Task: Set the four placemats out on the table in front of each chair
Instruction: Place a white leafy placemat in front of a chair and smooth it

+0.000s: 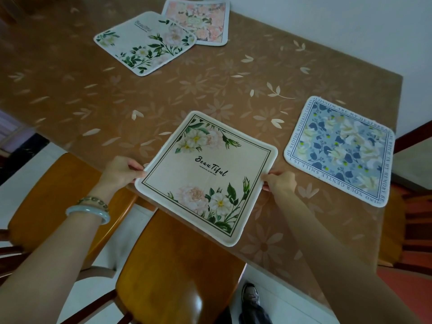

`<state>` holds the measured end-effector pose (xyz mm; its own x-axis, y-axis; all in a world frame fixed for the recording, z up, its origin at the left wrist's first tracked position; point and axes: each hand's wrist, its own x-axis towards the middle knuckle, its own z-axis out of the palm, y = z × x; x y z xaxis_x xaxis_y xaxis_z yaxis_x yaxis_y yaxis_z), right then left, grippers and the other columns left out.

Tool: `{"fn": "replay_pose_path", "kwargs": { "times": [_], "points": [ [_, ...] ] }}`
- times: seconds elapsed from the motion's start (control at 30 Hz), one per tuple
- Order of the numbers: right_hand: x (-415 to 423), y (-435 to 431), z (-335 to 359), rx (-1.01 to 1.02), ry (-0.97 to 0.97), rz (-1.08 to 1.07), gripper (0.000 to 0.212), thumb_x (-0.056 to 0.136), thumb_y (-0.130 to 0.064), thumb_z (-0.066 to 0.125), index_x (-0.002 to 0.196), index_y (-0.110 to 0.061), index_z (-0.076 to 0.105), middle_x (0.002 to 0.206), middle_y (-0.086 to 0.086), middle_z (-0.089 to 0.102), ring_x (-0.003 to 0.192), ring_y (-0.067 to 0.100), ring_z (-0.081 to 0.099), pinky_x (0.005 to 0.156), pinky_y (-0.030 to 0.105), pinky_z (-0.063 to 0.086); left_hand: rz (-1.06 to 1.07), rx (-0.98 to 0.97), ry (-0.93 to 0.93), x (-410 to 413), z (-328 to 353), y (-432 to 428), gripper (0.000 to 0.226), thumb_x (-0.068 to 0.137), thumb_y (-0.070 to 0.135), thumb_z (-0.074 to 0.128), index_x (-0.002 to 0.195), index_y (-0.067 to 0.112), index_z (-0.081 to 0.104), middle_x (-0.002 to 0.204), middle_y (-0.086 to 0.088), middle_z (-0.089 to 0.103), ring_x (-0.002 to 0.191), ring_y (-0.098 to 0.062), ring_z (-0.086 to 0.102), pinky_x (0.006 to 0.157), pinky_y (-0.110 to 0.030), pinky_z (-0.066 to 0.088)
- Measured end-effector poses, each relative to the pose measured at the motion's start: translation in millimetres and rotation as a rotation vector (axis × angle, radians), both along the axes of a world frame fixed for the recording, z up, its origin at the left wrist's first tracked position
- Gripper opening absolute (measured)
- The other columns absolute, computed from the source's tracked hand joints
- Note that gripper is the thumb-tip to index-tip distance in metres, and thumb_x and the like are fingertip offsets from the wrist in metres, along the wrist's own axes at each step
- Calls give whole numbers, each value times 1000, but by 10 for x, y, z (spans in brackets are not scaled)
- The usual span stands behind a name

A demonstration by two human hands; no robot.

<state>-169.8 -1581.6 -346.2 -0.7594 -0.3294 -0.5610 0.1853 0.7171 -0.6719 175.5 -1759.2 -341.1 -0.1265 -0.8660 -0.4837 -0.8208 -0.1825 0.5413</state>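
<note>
A cream placemat with flowers and the word "Beautiful" [205, 176] hangs over the table's near edge, partly above a chair seat. My left hand [121, 170] pinches its left corner and my right hand [279, 182] pinches its right corner. A blue floral placemat [341, 152] lies flat on the table to the right. At the far side a white placemat with green leaves [145, 42] overlaps a pink floral placemat [198, 21].
The table [210, 90] wears a brown cloth with a leaf pattern. Two wooden chairs [177, 265] [49, 197] stand below its near edge. A third chair [413, 206] is at the right end. My shoe [251, 295] shows on the white floor.
</note>
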Motion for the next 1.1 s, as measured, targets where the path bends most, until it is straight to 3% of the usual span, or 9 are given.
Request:
{"fn": "replay_pose_path", "kwargs": {
  "times": [0.1, 0.17, 0.27, 0.37, 0.5, 0.7, 0.83, 1.0, 1.1],
  "points": [
    [6, 0, 21, -3, -10, 0, 13, 78, 0, 73, 73, -4, 61, 83, 13, 64, 68, 27, 67, 66, 35, 60, -25, 5, -30, -3, 8, 13, 16, 77, 13, 77, 79, 23, 65, 91, -4, 69, 84, -18, 66, 69, -27, 52],
    [55, -1, 37, 32, 90, 69, 12, 78, -5, 70, 86, -6, 61, 102, 17, 62, 94, 34, 65, 86, 44, 56, -83, -64, -75, -25, 40, 12, 14, 80, 24, 75, 90, 21, 65, 93, 1, 65, 95, -19, 61, 79, -32, 48],
    [149, -55, 55, 127, 439, 366, 55, 83, -22, 64, 133, -10, 44, 143, 19, 34, 133, 39, 31, 109, 48, 31, -241, -288, -32, -233, 136, -31, 38, 87, 45, 61, 116, 20, 60, 109, 3, 58, 106, -19, 54, 91, -40, 47],
    [209, -320, 58, 122, 666, 682, 59, 96, -33, 45, 151, -23, 25, 161, 15, 3, 147, 35, 2, 117, 50, 7, -513, -515, -32, -703, 129, -138, 49, 96, 38, 47, 140, 17, 42, 145, -7, 43, 135, -29, 37, 110, -48, 30],
    [193, -666, -67, 167, 688, 877, 56, 101, -36, 26, 154, -31, 5, 162, 8, -11, 148, 30, -14, 118, 48, -8, -803, -559, -111, -1438, -28, -361, 53, 101, 27, 36, 148, 6, 28, 158, -13, 24, 145, -26, 22, 118, -40, 16],
    [155, -861, -325, 245, 576, 1003, 55, 101, -45, 14, 153, -35, -2, 162, 2, -14, 147, 26, -21, 113, 53, -16, -923, -483, -226, -1867, -431, -513, 52, 102, 39, 19, 153, 32, 6, 163, -3, -5, 149, -23, -8, 120, -42, -5],
    [79, -847, -357, 242, 568, 1047, 57, 101, -48, 17, 153, -36, -1, 162, 1, -15, 147, 26, -22, 113, 52, -17, -1004, -512, -296, -1848, -508, -543, 54, 101, 41, 8, 152, 29, -4, 162, -3, -11, 148, -26, -13, 119, -47, -3],
    [6, -598, -272, 266, 548, 976, 70, 96, -60, 29, 154, -32, 3, 160, 14, -17, 147, 31, -20, 117, 47, -10, -917, -487, -154, -1617, -403, -516, 57, 100, 41, 25, 153, 21, 19, 161, -10, 15, 149, -29, 9, 120, -45, 4],
    [98, -368, -290, 263, 568, 949, 79, 90, -69, 31, 153, -31, 1, 159, 20, -17, 147, 34, -19, 117, 44, -8, -786, -451, 28, -1182, -411, -497, 58, 97, 51, 29, 150, 28, 27, 162, 0, 14, 148, -27, 13, 117, -46, 14]
  ]
}}
